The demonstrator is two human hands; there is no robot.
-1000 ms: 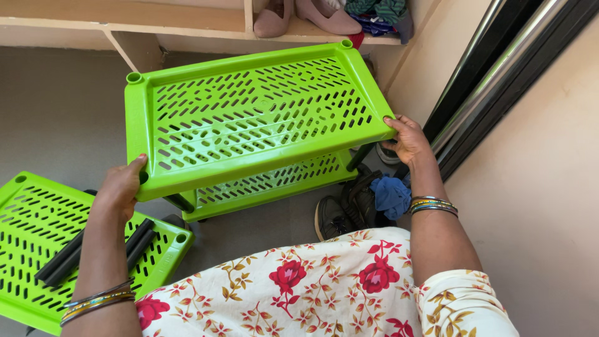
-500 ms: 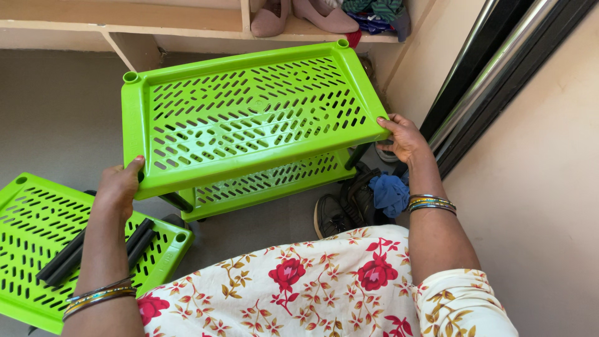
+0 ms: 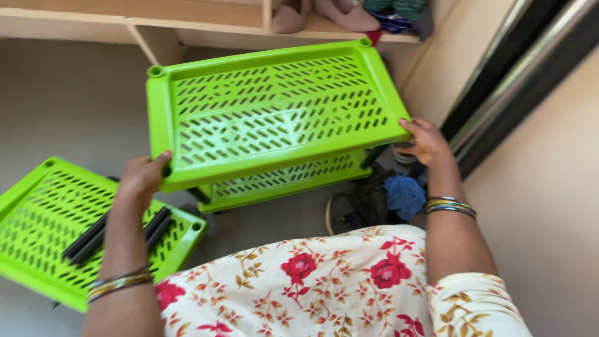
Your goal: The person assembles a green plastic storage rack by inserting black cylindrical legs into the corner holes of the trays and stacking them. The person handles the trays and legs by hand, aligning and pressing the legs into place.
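Grey floor runs beneath you, with a spare green slotted plastic shelf tray (image 3: 56, 231) carrying loose black rods (image 3: 118, 234); your left hand (image 3: 142, 178) and right hand (image 3: 427, 142) clamp opposite edges of the upper green slotted plastic shelf (image 3: 274, 109), tilted above a lower green tier (image 3: 281, 181); uneven grip could twist it off its posts, I judge.

Bright, even daylight, warm on the wall (image 3: 536, 206) at right. Soft shadow beneath the green shelf tray (image 3: 274, 112), no hard edges. Slight motion blur throughout, strongest on the shoes (image 3: 324, 12) at the top edge. No glare.
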